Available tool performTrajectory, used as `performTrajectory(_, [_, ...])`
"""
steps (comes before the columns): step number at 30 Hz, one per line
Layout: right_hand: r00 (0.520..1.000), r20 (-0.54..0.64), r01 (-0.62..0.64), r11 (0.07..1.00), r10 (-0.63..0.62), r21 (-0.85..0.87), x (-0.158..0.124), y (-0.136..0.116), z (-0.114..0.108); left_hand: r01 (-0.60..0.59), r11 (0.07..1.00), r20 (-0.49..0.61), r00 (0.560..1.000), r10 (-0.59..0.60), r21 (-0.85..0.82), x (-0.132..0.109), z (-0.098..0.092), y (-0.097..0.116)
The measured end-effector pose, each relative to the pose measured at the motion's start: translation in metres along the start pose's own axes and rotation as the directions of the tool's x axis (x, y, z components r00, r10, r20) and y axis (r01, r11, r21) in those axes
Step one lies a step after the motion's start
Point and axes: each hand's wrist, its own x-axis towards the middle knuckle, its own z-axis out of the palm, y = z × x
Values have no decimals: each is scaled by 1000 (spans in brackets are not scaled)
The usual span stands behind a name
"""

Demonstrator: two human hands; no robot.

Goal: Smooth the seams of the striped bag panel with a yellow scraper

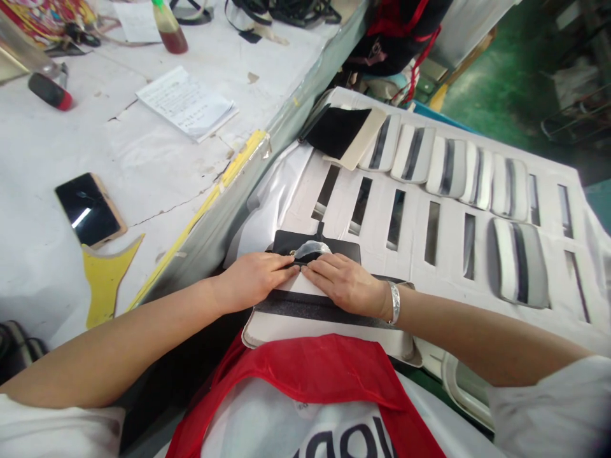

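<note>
Both my hands work on a black and white bag piece (pixel 286 306) in front of my body. Its upper part is a black panel (pixel 344 247) with a small gold-coloured metal bit and a crinkled clear plastic wrap (pixel 312 249). My left hand (pixel 258 278) reaches in from the left, its closed fingertips pressing on the piece just below the wrap. From the other side my right hand (pixel 342 284), with a silver bracelet at the wrist, grips the same seam. The fingertips of both hands nearly meet. My thumbs are mostly hidden.
On the slotted white board to the right lie several padded white pieces with dark stripes (pixel 446 166) and a black flap (pixel 338 130). The left table holds a phone (pixel 90 208), a yellow scraper (pixel 105 280), a notepad (pixel 186 103) and a bottle (pixel 170 32). Its yellow-taped edge (pixel 200 213) borders the board.
</note>
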Motion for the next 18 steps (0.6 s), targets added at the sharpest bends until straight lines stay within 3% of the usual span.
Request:
performTrajectory(4, [997, 30, -66, 998, 66, -7, -12, -3, -7, -36, 997, -16, 999, 37, 72, 3, -5, 3])
performTrajectory(11, [990, 43, -126, 984, 133, -127, -31, -14, -7, -49, 996, 100, 994, 41, 74, 12, -13, 4])
performTrajectory(15, [985, 33, -162, 969, 171, -185, -38, -21, -7, -68, 995, 116, 991, 59, 76, 24, -15, 16])
performTrajectory(18, [970, 29, -228, 949, 240, -218, -45, -29, -7, -18, 993, 110, 994, 5, 118, 34, -15, 30])
